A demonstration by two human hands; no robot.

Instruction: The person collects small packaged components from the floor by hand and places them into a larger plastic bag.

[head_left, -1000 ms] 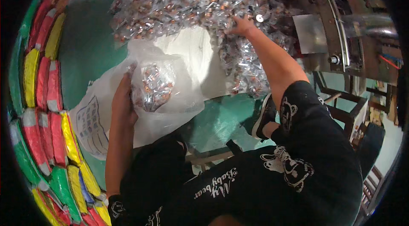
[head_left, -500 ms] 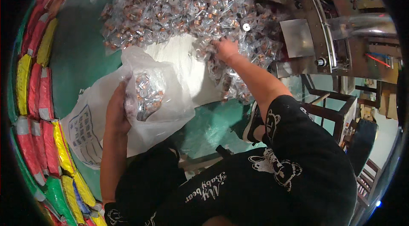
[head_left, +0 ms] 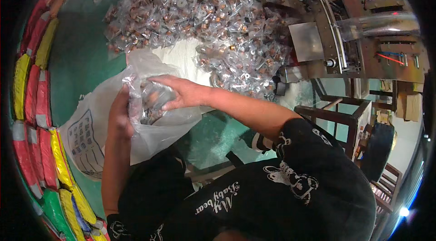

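My left hand (head_left: pixel 120 116) grips the rim of a translucent plastic bag (head_left: pixel 179 120) and holds its mouth open. At that mouth is my right hand (head_left: pixel 184 92), its fingers and thumb curved around clear packets of metal parts (head_left: pixel 156 97). Some of its fingertips are hidden behind the packets. A white woven sack (head_left: pixel 75 150) with blue print lies around and under the plastic bag. Beyond both hands spreads a large heap of small clear packets (head_left: pixel 190 11) with silver and copper-coloured parts inside, partly resting on a white sheet (head_left: pixel 198 66).
At the right stands a metal machine (head_left: pixel 359 41) with a flat plate (head_left: pixel 306 41) facing the heap. Below it are a dark wooden stool frame (head_left: pixel 338 116) and a black round seat (head_left: pixel 379 150). Red, yellow and green packages (head_left: pixel 43 136) are stacked along the left edge.
My right hand has come from the heap, leftward and nearer, to the bag's mouth with packets in it. My left hand still holds the bag's rim.
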